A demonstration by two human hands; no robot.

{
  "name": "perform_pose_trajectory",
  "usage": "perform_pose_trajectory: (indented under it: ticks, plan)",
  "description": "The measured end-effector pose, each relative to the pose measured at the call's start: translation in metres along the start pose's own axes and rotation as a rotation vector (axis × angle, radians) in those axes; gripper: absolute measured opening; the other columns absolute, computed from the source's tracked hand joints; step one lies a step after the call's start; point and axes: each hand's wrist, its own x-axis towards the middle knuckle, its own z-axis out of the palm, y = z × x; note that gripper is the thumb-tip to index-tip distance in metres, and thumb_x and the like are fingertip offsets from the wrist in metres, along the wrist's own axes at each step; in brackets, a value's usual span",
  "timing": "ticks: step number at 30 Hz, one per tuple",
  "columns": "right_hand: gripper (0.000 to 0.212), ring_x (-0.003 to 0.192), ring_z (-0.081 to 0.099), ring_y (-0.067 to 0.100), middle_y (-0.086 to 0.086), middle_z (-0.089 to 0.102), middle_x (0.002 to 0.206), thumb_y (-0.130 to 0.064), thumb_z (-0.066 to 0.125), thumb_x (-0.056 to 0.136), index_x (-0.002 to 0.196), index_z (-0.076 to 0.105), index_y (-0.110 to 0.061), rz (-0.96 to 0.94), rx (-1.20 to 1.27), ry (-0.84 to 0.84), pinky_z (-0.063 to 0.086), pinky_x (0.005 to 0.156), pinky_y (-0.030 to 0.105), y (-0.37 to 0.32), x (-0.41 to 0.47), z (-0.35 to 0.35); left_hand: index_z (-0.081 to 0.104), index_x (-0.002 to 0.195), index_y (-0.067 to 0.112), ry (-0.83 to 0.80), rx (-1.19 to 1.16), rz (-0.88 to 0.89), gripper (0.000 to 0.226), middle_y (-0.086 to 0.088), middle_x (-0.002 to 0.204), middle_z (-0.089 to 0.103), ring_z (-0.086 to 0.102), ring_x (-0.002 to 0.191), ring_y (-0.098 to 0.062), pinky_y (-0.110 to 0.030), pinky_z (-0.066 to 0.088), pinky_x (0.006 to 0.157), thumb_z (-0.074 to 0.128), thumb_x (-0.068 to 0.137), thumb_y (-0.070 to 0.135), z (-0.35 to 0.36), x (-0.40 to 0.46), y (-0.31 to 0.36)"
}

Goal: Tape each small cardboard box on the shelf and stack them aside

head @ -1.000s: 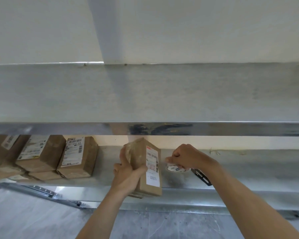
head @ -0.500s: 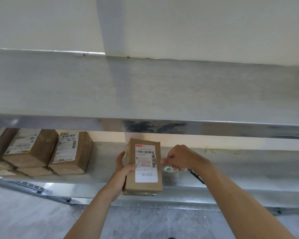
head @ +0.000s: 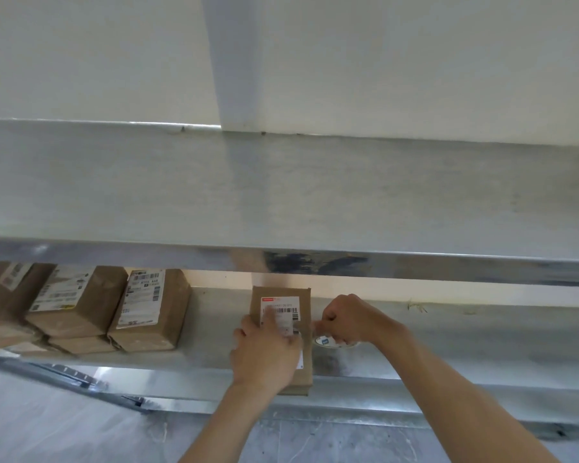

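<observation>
A small cardboard box [head: 281, 299] with a white label lies flat on the lower metal shelf [head: 448, 342], label up. My left hand [head: 264, 352] rests flat on top of it, fingers spread over the label. Just right of the box, my right hand [head: 351, 319] is curled around a roll of clear tape [head: 328, 342] that sits on the shelf, mostly hidden under the fingers. To the left stands a pile of several labelled cardboard boxes [head: 147, 309].
An upper metal shelf [head: 315, 195] juts out above the hands and hides the back of the lower one. A pale wall rises behind it. Grey floor [head: 81, 429] shows below the shelf's front edge.
The box was tilted upright in my left hand and now lies flat on the shelf. My left hand moved from its side to its top. My right hand stayed at the tape roll.
</observation>
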Motion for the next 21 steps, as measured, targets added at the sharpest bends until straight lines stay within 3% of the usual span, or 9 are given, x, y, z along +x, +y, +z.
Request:
perform_pose_trajectory:
  ticks: [3, 8, 15, 18, 21]
  plan:
    - [0.046, 0.045, 0.055, 0.010, 0.005, 0.069, 0.062, -0.052, 0.068, 0.089, 0.066, 0.071, -0.013, -0.008, 0.000, 0.009, 0.058, 0.065, 0.034, 0.002, 0.000, 0.002, -0.012, 0.156, 0.027, -0.074, 0.089, -0.128, 0.117, -0.022, 0.155, 0.004, 0.022, 0.138, -0.040, -0.054, 0.036, 0.106, 0.048, 0.073, 0.083, 0.012, -0.006, 0.024]
    - [0.043, 0.058, 0.055, 0.012, 0.009, 0.070, 0.075, -0.042, 0.059, 0.096, 0.072, 0.067, -0.007, -0.062, -0.033, -0.016, 0.051, 0.065, 0.034, 0.004, -0.003, 0.002, -0.032, 0.150, 0.034, -0.051, 0.119, -0.173, 0.123, -0.024, 0.153, -0.009, 0.016, 0.137, -0.041, -0.055, 0.032, 0.108, 0.052, 0.073, 0.081, 0.022, -0.002, 0.025]
    - [0.042, 0.051, 0.053, 0.011, 0.008, 0.071, 0.069, -0.041, 0.063, 0.092, 0.070, 0.069, -0.006, -0.065, 0.057, -0.004, 0.047, 0.060, 0.028, 0.009, -0.008, -0.003, -0.033, 0.149, 0.036, -0.050, 0.096, -0.200, 0.125, -0.022, 0.156, -0.005, 0.016, 0.139, -0.041, -0.057, 0.028, 0.107, 0.050, 0.069, 0.086, 0.019, -0.001, 0.027]
    - [0.040, 0.049, 0.056, 0.009, 0.000, 0.068, 0.059, -0.048, 0.069, 0.089, 0.064, 0.069, -0.016, -0.081, 0.079, -0.002, 0.051, 0.059, 0.023, 0.012, -0.009, -0.005, -0.029, 0.151, 0.032, -0.033, 0.055, -0.209, 0.131, -0.016, 0.152, 0.007, 0.021, 0.135, -0.038, -0.055, 0.032, 0.107, 0.053, 0.064, 0.087, 0.016, -0.001, 0.024]
    - [0.046, 0.051, 0.060, 0.009, 0.001, 0.069, 0.060, -0.058, 0.073, 0.082, 0.064, 0.071, -0.015, -0.081, 0.106, 0.008, 0.057, 0.063, 0.027, 0.014, -0.010, -0.004, -0.019, 0.154, 0.023, -0.013, -0.028, -0.212, 0.139, -0.013, 0.145, 0.016, 0.024, 0.134, -0.035, -0.054, 0.034, 0.106, 0.059, 0.059, 0.087, 0.011, -0.001, 0.017]
